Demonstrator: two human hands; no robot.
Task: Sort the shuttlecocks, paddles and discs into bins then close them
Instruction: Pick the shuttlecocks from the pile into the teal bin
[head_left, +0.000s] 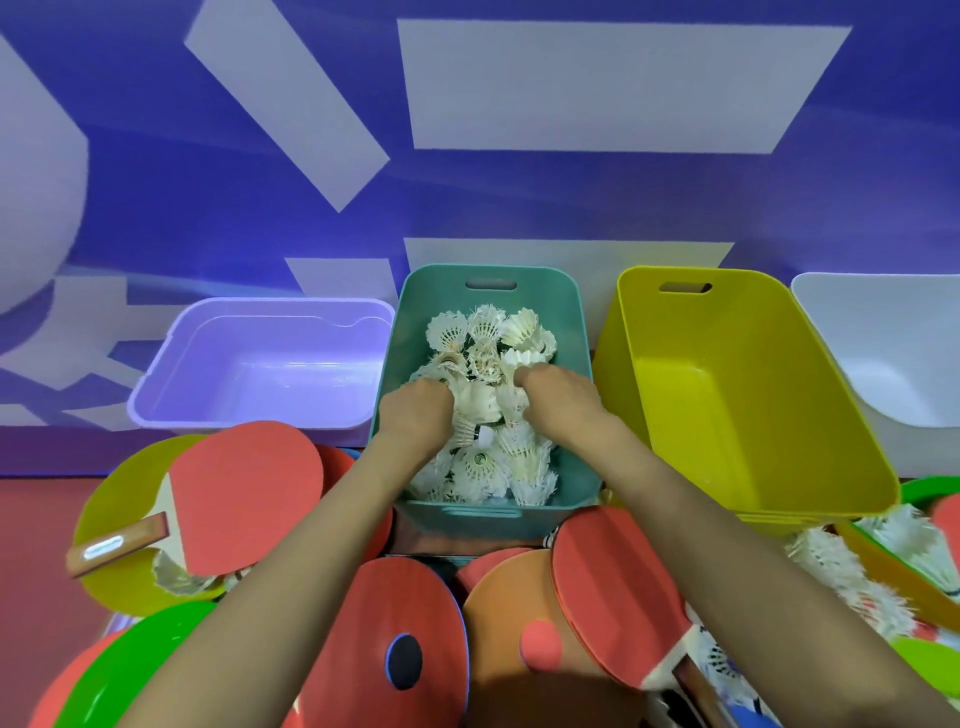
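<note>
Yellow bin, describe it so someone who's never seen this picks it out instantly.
A row of bins stands against the purple wall. The yellow bin sits directly right of the teal bin heaped with shuttlecocks. It alone is bright yellow, with nothing visible inside.

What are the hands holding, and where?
The left hand and right hand curl fingers into feathers of shuttlecocks in the teal bin; a firm grip cannot be told.

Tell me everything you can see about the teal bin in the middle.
The teal bin looks like matte plastic, rectangular with rounded corners and a slot handle in its far wall. It stands upright with no lid on, between the purple bin and the yellow bin, and is largely filled with white shuttlecocks. The left hand and right hand reach inside, fingers curled among the shuttlecocks.
</note>
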